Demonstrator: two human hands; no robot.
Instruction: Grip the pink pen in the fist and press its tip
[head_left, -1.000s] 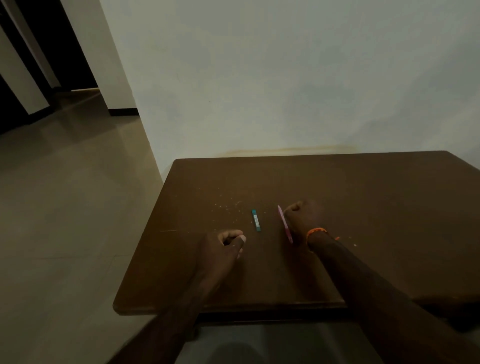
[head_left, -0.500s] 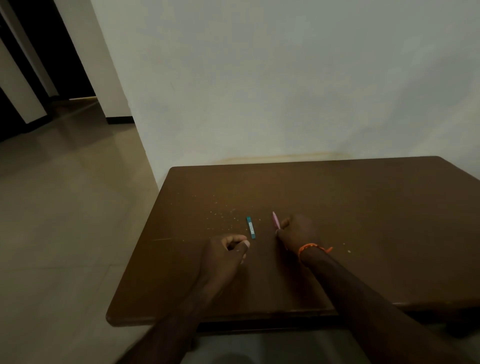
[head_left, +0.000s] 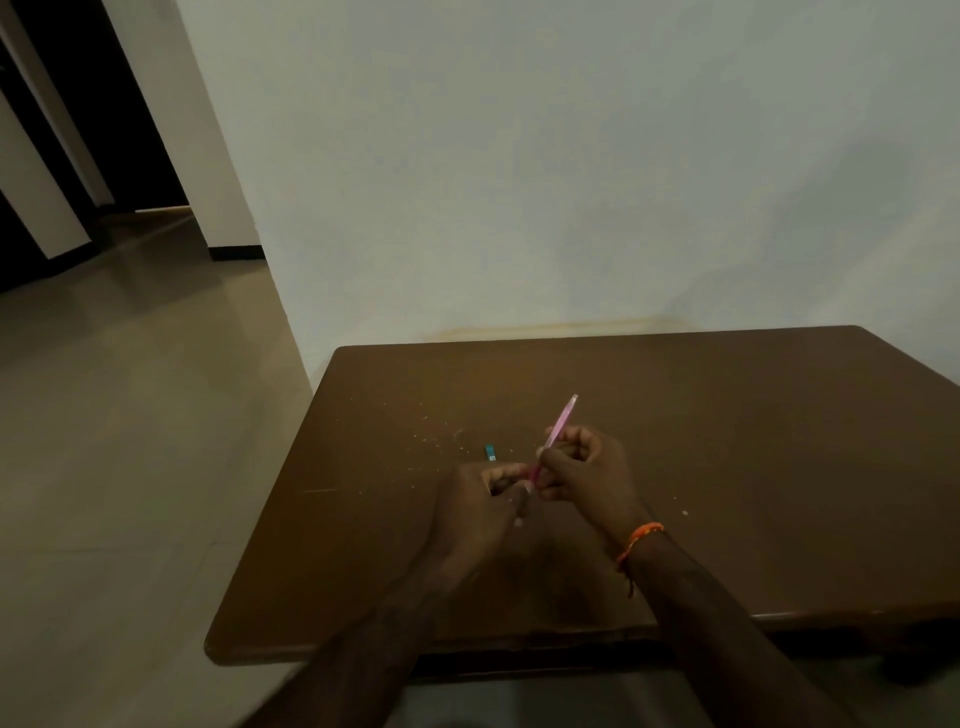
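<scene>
Pink pen (head_left: 558, 431) judged light, rigid, slick; right hand (head_left: 587, 473) pinched its mid-barrel, left hand (head_left: 480, 501) pinched its lower end above the tabletop (head_left: 753, 467); mid-barrel grip suited best

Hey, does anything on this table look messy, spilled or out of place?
Yes. Pale crumbs or shavings are scattered over the brown table, left of and beyond the hands, with a few stray specks to the right. A small teal piece also lies loose there, partly hidden behind the left hand.
</scene>
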